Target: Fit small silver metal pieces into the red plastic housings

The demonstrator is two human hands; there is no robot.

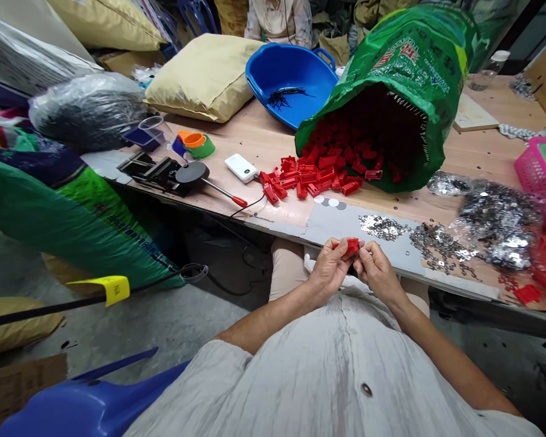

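My left hand (331,267) is closed on a small red plastic part (351,246), held above my lap near the table's front edge. Close beside it, my right hand (377,270) has its fingers pinched together at the part's right end; whatever is between them is too small to make out. Beyond my hands, a heap of similar red plastic parts (318,173) spills from the mouth of a green sack (391,54). Small shiny metal pieces (382,227) and darker metal pieces (439,246) lie on a grey sheet at the front edge.
A blue basin (295,73) with thin black strips stands behind the heap. To the left are a white power bank (241,167), a black hand press (164,173) and a stuffed beige sack (204,79). Bagged metal pieces (500,218) and a pink basket (539,176) are at right.
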